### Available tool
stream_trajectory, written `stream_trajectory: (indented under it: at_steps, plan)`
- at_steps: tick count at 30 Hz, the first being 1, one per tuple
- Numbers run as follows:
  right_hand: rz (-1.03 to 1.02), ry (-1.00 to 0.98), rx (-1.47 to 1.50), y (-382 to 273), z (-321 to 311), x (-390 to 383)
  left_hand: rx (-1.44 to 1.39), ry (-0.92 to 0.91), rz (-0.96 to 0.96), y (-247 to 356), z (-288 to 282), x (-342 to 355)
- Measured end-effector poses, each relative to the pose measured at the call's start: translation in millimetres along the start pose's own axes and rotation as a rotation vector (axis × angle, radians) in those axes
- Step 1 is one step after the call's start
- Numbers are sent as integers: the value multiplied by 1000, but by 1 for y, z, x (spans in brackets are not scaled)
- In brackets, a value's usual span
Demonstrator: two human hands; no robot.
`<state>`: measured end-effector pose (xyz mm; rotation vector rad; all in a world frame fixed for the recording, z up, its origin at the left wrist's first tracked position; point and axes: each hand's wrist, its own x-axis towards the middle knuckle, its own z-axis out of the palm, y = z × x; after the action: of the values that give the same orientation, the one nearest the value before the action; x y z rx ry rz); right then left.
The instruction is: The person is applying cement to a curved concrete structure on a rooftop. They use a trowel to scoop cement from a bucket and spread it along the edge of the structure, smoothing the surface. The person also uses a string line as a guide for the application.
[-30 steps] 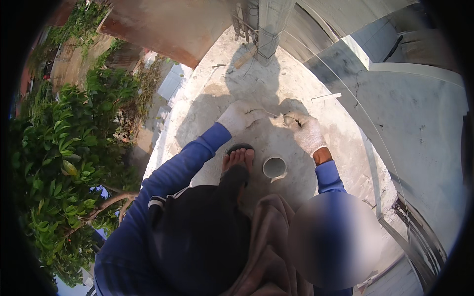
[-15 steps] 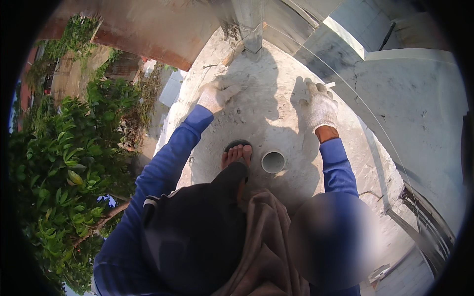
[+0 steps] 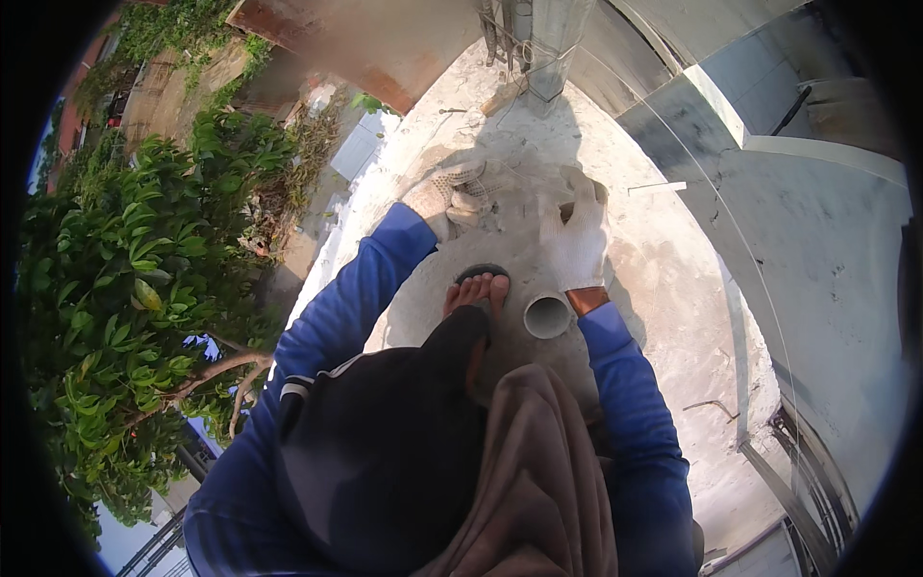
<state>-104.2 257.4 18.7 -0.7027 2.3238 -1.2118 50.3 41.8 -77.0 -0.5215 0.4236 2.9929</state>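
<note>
My left hand [image 3: 445, 199], in a pale knit work glove, is held low over the rough concrete slab [image 3: 663, 279]. Its fingers are curled together. My right hand [image 3: 575, 236], gloved the same way, bends its thumb and fingers toward each other in a pinch. A faint thin line shows in the gap between the hands, too fine to name, and what either hand grips cannot be made out. Just below my right wrist an open round pipe end [image 3: 547, 316] stands up from the slab. My bare toes [image 3: 478, 287] in a dark sandal are left of the pipe.
A grey post [image 3: 558, 58] with wire tied round it rises at the far end. A white strip [image 3: 657, 188] lies near the right edge, where a thin cord [image 3: 735, 207] runs past. Bent rod [image 3: 711, 406] sticks out at right. Leafy branches [image 3: 144, 269] fill the drop on the left.
My right hand has moved left, away from the white strip at the slab's right edge, and its fingers have bent into a pinch. My left hand's fingers have curled. The view has shifted slightly.
</note>
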Motion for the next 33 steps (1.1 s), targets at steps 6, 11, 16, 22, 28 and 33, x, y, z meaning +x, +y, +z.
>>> stream_trajectory:
  at_steps: [6,11,16,22,28,33]
  plan:
    - [442,-333,647,2,37,-14,-115,137,-56,-20,36,10]
    - [524,-360,614,26,54,-20,-138,290,-38,-14,30,11]
    - [193,-348,225,26,28,-23,170,542,-110,-14,63,13]
    - [-8,-87,139,4,1,-2,1272,347,-24,-1,117,13]
    - [-3,-405,151,20,-11,18,1320,383,-167,15,110,17]
    - [65,-202,265,50,-32,40,1244,576,-118,20,86,20]
